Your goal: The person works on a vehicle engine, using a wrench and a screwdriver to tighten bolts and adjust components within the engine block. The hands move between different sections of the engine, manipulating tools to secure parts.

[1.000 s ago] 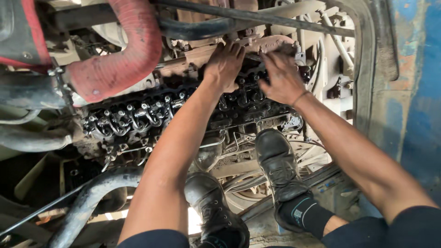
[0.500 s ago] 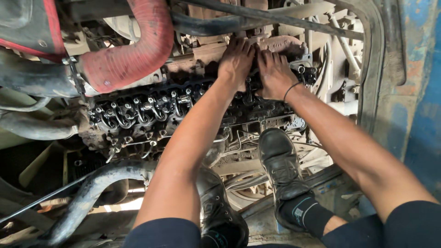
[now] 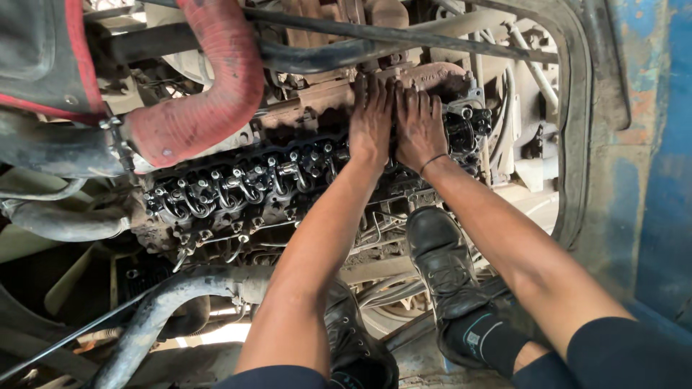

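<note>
An oily black engine head [image 3: 238, 187] with a row of rocker arms and springs runs across the middle of the view. My left hand [image 3: 371, 119] lies flat, fingers together, on the right end of the engine head. My right hand [image 3: 419, 128] lies flat beside it, the two hands touching side by side. A thin dark band circles my right wrist. Neither hand grips a tool; what lies under the palms is hidden.
A thick red hose [image 3: 209, 101] bends over the engine at upper left. A black pipe [image 3: 404, 39] crosses above the hands. A grey hose [image 3: 155, 317] curves at lower left. My black boots [image 3: 443, 266] stand on frame parts below. A blue body panel [image 3: 659, 180] is at right.
Both hands have drawn together and now lie flat side by side on the engine's right end. The view has shifted slightly.
</note>
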